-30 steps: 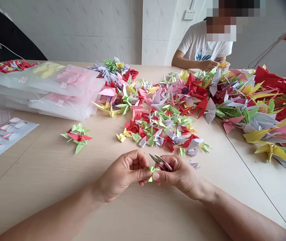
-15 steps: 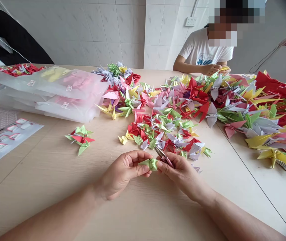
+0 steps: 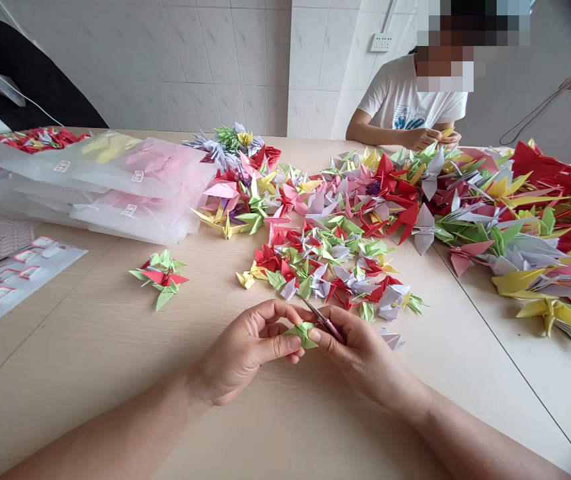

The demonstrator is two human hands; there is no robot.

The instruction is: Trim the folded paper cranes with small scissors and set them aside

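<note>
A green paper crane (image 3: pixel 303 335) is pinched between my two hands, low over the table. My left hand (image 3: pixel 248 347) grips it from the left with thumb and fingers. From the right, my right thumb presses on the crane, while my right hand (image 3: pixel 360 350) also keeps hold of pink-handled tweezers (image 3: pixel 326 323) whose metal tips point up and left. Just beyond my hands lies a spread of small red, green and white cranes (image 3: pixel 335 263). A small group of green and red cranes (image 3: pixel 162 277) rests to the left.
Stacked frosted plastic bags (image 3: pixel 150 217) lie at the left, behind a printed sheet (image 3: pixel 20 283). A big heap of coloured cranes (image 3: pixel 510 227) covers the right side. Across the table, a person in a white shirt (image 3: pixel 415 93) handles yellow paper; dark clothing (image 3: pixel 30 73) shows far left.
The green crane has turned a little between my fingers and shifted slightly down. The tweezers have tilted a bit with my right hand. The piles lie unchanged.
</note>
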